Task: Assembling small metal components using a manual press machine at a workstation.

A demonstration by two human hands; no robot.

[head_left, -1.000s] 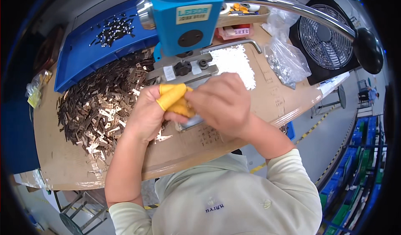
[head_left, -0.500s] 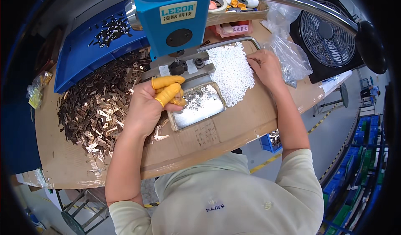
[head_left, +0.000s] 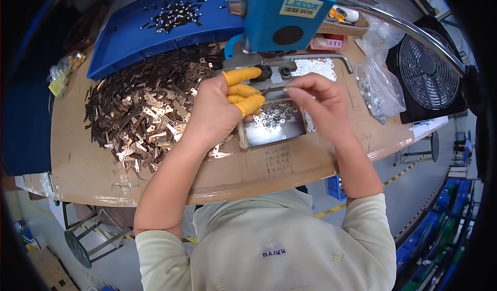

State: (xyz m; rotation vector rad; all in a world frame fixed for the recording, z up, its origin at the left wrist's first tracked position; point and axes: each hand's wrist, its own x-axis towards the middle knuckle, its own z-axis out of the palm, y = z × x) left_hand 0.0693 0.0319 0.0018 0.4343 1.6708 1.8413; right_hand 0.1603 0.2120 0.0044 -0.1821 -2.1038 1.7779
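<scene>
My left hand (head_left: 220, 105), with yellow finger cots on several fingers, is closed over the left edge of a shallow metal tray (head_left: 266, 136). A thin dark strip (head_left: 273, 89) juts from its fingertips toward my right hand. My right hand (head_left: 326, 105) is pinched at the strip's far end, with a tiny white piece (head_left: 284, 88) showing at the fingertips. Small metal rings (head_left: 279, 116) lie in the tray. Just behind the hands is the steel fixture (head_left: 265, 72) of a blue press (head_left: 284, 19). Partly hidden by my right hand is a heap of small white pieces (head_left: 316, 67).
Flat metal strips (head_left: 155, 110) are heaped at left. A blue tray (head_left: 171, 37) of dark, white-tipped parts stands behind them. The press lever (head_left: 404, 27) reaches over the right side. A bent metal bar (head_left: 339, 58), plastic bags (head_left: 380, 89) and a fan (head_left: 427, 66) are at right.
My right hand has come left from the white heap to my left fingertips. The thin strip now shows between the hands. The whole view has shifted, with the press now farther right.
</scene>
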